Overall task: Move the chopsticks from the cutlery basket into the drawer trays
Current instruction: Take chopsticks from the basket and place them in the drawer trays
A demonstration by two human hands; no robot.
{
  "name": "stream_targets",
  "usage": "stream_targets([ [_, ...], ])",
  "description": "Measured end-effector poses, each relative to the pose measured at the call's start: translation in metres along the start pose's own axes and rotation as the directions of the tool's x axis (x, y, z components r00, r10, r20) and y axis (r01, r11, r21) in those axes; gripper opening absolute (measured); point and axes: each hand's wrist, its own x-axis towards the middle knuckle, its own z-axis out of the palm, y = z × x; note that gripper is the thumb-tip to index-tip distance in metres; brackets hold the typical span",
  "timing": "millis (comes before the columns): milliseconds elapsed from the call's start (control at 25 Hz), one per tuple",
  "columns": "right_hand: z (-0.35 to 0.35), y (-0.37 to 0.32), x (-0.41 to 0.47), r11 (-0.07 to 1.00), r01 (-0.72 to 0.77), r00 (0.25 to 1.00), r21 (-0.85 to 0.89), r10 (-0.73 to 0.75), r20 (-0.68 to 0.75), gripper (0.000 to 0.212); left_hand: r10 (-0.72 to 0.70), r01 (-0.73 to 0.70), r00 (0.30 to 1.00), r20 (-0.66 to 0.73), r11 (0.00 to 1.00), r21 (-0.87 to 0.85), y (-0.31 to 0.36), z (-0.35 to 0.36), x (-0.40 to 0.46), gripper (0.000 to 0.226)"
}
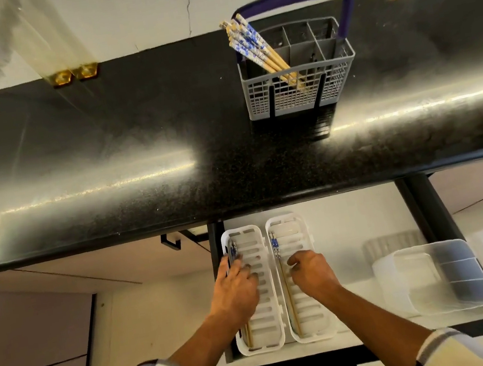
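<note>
left hand (237, 288) flat on left tray (267, 314), right hand (309, 270) curled

the cutlery basket (299, 78) stands on the counter (132, 143), behind the open drawer (352, 228). chopsticks (257, 50) lean in the basket's left compartment. in the drawer two trays (268, 299) lie side by side at the left, a tub (438, 275) to their right.

Clear plastic container (438, 278) — divided, lying in the drawer right of the hands. Black speckled countertop (131, 137) beyond them — marble-patterned wall (143, 8), two amber glass items (74, 74).
</note>
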Motion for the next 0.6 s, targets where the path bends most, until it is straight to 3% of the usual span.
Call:
stream_targets([
  [40, -0.017, -0.010, -0.005, 0.998, 0.057, 0.998, 0.037, -0.056, -0.031, 0.018, 0.051, -0.074, 0.978, -0.203, 0.992, -0.106, -0.004, -0.012, -0.002, 0.038],
  [120, -0.060, -0.040, -0.013, 0.972, 0.228, 0.965, 0.055, -0.218, -0.144, 0.012, 0.085, -0.221, 0.819, -0.567, 0.959, -0.176, -0.015, -0.048, 0.005, 0.031],
  [200, -0.109, -0.079, -0.019, 0.915, 0.402, 0.873, 0.032, -0.373, -0.316, 0.010, 0.051, -0.263, 0.671, -0.740, 0.949, -0.172, -0.026, -0.099, 0.022, 0.034],
  [280, -0.156, -0.117, -0.019, 0.843, 0.537, 0.750, 0.014, -0.470, -0.465, 0.012, -0.050, -0.242, 0.579, -0.814, 0.943, -0.230, -0.035, -0.157, 0.046, 0.041],
  [400, -0.218, -0.166, -0.016, 0.763, 0.646, 0.607, -0.013, -0.524, -0.598, 0.016, -0.311, -0.241, 0.526, -0.792, 0.838, -0.489, -0.042, -0.240, 0.075, 0.047],
  [520, -0.262, -0.201, -0.001, 0.758, 0.651, 0.587, -0.046, -0.541, -0.602, 0.017, -0.601, -0.231, 0.642, -0.476, 0.440, -0.868, -0.038, -0.310, 0.092, 0.047],
  [600, -0.276, -0.216, 0.013, 0.773, 0.624, 0.593, -0.115, -0.563, -0.576, 0.019, -0.669, -0.148, 0.686, -0.288, 0.259, -0.954, -0.036, -0.328, 0.112, 0.049],
])
